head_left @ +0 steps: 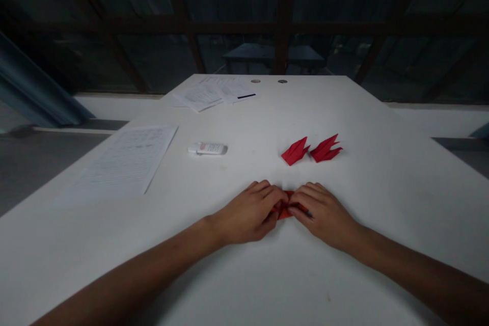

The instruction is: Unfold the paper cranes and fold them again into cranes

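Observation:
A small piece of red folded paper (284, 212) lies on the white table between my hands, partly covered by my fingers. My left hand (256, 211) grips its left side with the fingers curled and the thumb tucked low. On the other side, my right hand (323, 212) pinches the paper between thumb and fingers. Just beyond them rest two red origami pieces with pointed tips, a left one (296, 152) and a right one (326, 149), close beside each other. The exact folds under my fingertips are hidden.
A white bottle with printed text (207, 148) lies on its side left of centre. Printed sheets (126, 158) lie at the left edge, and more papers (206, 92) at the far left. Two round grommets (282, 81) sit near the table's far edge, before dark windows.

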Tool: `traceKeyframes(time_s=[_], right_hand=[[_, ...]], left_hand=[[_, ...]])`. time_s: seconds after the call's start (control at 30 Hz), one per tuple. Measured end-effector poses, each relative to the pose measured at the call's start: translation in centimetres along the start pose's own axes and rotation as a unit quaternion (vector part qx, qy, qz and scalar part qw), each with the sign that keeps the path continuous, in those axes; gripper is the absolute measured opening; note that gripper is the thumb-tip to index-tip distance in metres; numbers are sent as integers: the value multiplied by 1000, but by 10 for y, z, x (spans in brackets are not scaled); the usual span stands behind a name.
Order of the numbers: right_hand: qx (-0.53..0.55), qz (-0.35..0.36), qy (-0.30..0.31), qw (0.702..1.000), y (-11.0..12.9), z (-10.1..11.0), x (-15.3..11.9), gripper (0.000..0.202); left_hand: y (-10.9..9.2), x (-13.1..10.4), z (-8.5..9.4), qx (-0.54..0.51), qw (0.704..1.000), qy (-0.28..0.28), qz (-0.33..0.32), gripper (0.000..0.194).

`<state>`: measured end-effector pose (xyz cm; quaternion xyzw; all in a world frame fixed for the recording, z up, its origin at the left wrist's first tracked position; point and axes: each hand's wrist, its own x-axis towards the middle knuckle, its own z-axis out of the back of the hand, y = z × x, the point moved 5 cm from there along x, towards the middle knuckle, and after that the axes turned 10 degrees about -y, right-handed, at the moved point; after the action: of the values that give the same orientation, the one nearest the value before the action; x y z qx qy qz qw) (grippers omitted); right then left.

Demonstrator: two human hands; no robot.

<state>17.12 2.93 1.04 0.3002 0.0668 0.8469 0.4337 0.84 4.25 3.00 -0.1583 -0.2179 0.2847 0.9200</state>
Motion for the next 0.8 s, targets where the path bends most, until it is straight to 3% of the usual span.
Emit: traceKeyframes(time_s=[0.27,0.5,0.8], right_hand=[[-4,-33,-15,999,-3,4,1,39],[18,-41,-13,999,-4,3,1,37],[52,-54,-26,997,-5,2,2,34]], left_hand=[[11,-2,2,3,997,-43,59,52],[18,-3,2,-44,992,-54,110,68],[25,-7,-4,-157,972,-77,155,71]])
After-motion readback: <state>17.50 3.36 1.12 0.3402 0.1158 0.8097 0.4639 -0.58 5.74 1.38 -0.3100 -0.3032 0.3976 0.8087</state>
